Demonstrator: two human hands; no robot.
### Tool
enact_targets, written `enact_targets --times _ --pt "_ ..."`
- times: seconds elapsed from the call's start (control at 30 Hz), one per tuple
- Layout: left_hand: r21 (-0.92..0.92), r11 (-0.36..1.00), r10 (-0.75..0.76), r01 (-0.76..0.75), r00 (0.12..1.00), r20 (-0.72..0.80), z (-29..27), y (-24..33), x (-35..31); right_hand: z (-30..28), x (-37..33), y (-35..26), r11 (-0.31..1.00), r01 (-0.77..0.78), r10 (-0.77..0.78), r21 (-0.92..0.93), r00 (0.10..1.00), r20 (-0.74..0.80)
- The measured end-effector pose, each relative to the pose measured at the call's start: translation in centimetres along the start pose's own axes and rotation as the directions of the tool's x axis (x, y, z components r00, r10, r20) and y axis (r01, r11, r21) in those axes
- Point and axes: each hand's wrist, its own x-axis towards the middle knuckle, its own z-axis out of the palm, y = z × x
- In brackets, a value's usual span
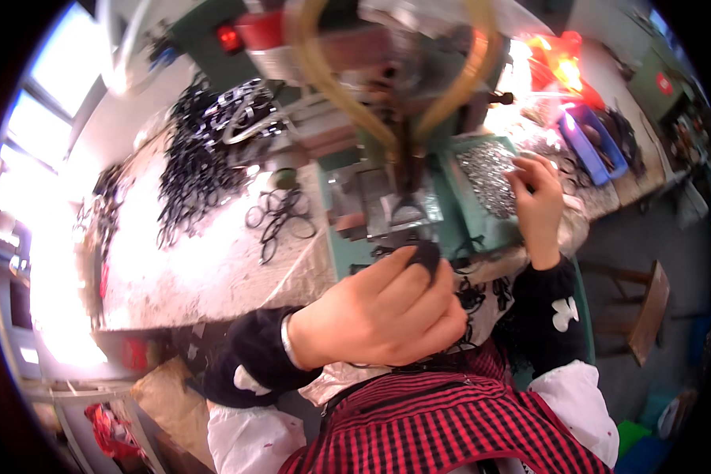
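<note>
My left hand point(387, 308) is closed just in front of the machine's working head point(407, 170), its fingers bent inward. A dark piece point(426, 257) shows at its fingertips; blur hides whether it is a finger cover or a held part. Over the right side of a green tray point(494, 235) is my right hand point(541, 197), its fingers curled in a pinch. Small shiny metal pieces point(486, 178), like rivets, fill that tray. What the pinch holds, if anything, is too small to make out.
Black-handled scissors point(189, 170) lie heaped on the worktable's left, with a smaller group point(283, 221) closer to the machine. Yellowish tubes point(324, 71) loop down at the machine's front. A blue bin point(588, 146) stands at right; a wooden stool point(648, 312) is on the floor.
</note>
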Motion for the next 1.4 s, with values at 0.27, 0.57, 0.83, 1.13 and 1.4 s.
enact_targets --times 0.27,0.57,0.83,1.13,1.4 --pt "-0.019 0.93 -0.361 0.366 0.906 -0.219 -1.8 1.6 -6.0 0.3 -0.4 -0.4 0.866 0.325 -0.313 -0.381 0.945 0.095" --pt "0.141 0.289 -0.956 0.947 0.277 0.102 2.8 -13.3 -26.5 0.9 -0.3 -1.4 0.875 0.361 -0.339 -0.324 0.933 0.122" --pt "-0.41 0.096 -0.929 0.907 0.229 0.29 5.5 -16.6 -26.9 1.4 -0.2 -0.8 0.874 0.383 -0.377 -0.299 0.923 0.082" --pt "0.276 0.207 -0.918 0.939 0.089 0.385 8.4 -21.0 -29.0 0.9 -1.0 -0.9 0.918 0.321 -0.335 -0.232 0.942 -0.02" --pt "-0.053 0.302 -0.936 0.952 0.286 -0.204 -3.6 -14.8 -17.2 -1.3 -1.6 -5.0 0.981 0.048 -0.067 0.187 0.993 0.094"
